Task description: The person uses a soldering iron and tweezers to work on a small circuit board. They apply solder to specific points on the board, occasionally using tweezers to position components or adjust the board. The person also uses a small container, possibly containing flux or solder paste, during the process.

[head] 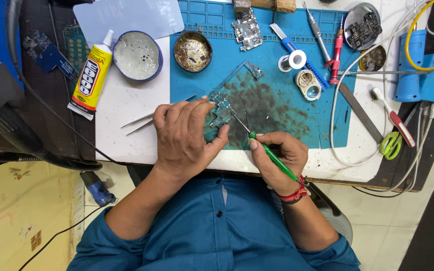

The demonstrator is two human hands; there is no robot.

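Note:
My left hand [184,133] presses down on a small green circuit board [222,111] that lies on a stained blue work mat [277,100], with thumb and fingers around its edges. In my right hand [277,155] is a thin tool with a green handle [272,155], gripped like a pen. Its metal tip touches the board's right side. A red thread band circles my right wrist.
Metal tweezers [139,123] lie left of my left hand. A glue tube [91,75], two round tins [137,55], solder spool [295,59], red screwdriver [336,55], another board [247,30], green scissors [390,144] and white cables [337,130] crowd the table.

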